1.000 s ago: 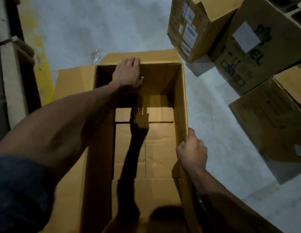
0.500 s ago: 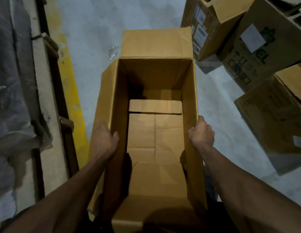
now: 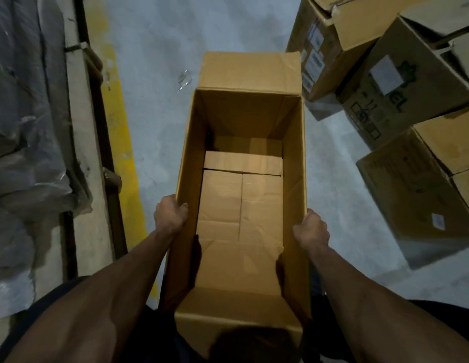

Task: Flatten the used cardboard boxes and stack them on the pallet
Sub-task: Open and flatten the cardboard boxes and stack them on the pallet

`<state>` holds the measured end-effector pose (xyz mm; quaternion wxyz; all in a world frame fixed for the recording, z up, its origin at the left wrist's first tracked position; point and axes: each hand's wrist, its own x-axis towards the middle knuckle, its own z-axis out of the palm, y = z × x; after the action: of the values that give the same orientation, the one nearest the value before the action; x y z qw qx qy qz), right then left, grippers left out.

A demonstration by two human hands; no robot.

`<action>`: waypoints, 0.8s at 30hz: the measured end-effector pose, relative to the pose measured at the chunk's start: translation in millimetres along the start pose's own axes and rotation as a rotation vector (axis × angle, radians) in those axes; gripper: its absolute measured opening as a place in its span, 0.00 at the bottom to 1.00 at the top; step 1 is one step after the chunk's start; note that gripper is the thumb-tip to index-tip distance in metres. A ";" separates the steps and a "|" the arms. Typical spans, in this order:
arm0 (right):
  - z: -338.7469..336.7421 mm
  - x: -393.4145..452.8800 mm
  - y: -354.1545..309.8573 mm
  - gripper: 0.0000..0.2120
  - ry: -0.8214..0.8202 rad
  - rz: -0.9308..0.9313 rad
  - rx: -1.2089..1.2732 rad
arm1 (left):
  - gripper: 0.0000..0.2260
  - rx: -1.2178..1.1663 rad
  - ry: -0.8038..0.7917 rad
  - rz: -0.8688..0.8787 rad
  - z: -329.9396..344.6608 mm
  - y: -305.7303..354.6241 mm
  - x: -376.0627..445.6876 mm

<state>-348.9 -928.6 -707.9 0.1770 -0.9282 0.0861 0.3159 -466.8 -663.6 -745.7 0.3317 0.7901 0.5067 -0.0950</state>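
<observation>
A tall open cardboard box (image 3: 241, 121) stands in front of me, its mouth facing up and its far flap folded outward. Its bottom flaps lie closed inside. My left hand (image 3: 170, 216) grips the top edge of the left wall, thumb inside. My right hand (image 3: 310, 230) grips the top edge of the right wall. A wooden pallet (image 3: 78, 142) carrying plastic-wrapped goods runs along the left.
Several other cardboard boxes (image 3: 411, 82) are piled at the right, some with white labels. A yellow floor line (image 3: 123, 142) runs beside the pallet. A scrap of clear plastic (image 3: 184, 79) lies on the grey concrete floor beyond the box.
My left hand left the far wall and came back to grip the left wall. The box's left flap has folded down and the box has turned narrower in view.
</observation>
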 end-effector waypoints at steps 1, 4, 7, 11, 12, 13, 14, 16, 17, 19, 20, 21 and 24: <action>-3.4 0.0 -2.0 0.17 0.002 -0.015 0.008 | 0.11 -0.024 0.003 -0.011 -2.9 2.1 -0.8; -18.6 -3.8 -11.2 0.16 0.039 -0.043 0.019 | 0.10 -0.060 0.013 -0.001 -18.1 13.3 -3.0; -38.3 -16.5 -21.2 0.14 0.093 -0.083 0.033 | 0.10 -0.092 0.051 0.030 -41.6 27.6 -7.9; -74.4 -40.2 -39.3 0.12 0.135 -0.125 0.109 | 0.13 -0.157 0.086 0.078 -76.7 45.6 -14.7; -85.0 -48.3 -43.3 0.11 0.147 -0.135 0.132 | 0.13 -0.164 0.096 0.097 -86.5 51.0 -19.8; -94.0 -55.3 -46.4 0.11 0.160 -0.148 0.153 | 0.12 -0.168 0.107 0.117 -95.2 55.4 -24.4; -102.5 -63.1 -48.9 0.11 0.172 -0.161 0.176 | 0.11 -0.172 0.118 0.136 -103.3 59.6 -29.1; -117.7 -80.1 -50.7 0.11 0.203 -0.200 0.230 | 0.12 -0.184 0.150 0.173 -118.9 66.2 -41.3; -124.1 -89.1 -50.1 0.10 0.218 -0.218 0.255 | 0.13 -0.182 0.168 0.186 -126.1 68.4 -48.2; -133.7 -102.6 -48.6 0.08 0.244 -0.243 0.276 | 0.13 -0.183 0.195 0.227 -135.7 71.0 -59.6; -137.8 -108.7 -46.3 0.08 0.260 -0.251 0.277 | 0.13 -0.185 0.206 0.253 -139.1 72.0 -66.1; -140.2 -112.8 -43.7 0.08 0.272 -0.254 0.277 | 0.14 -0.179 0.217 0.274 -141.1 72.7 -72.4; -144.5 -120.3 -35.7 0.10 0.296 -0.257 0.308 | 0.12 -0.136 0.243 0.308 -140.6 76.7 -89.5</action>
<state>-353.4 -945.2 -517.3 0.3406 -0.9297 0.0395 0.1344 -468.6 -662.8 -562.3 0.3314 0.8396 0.4214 0.0875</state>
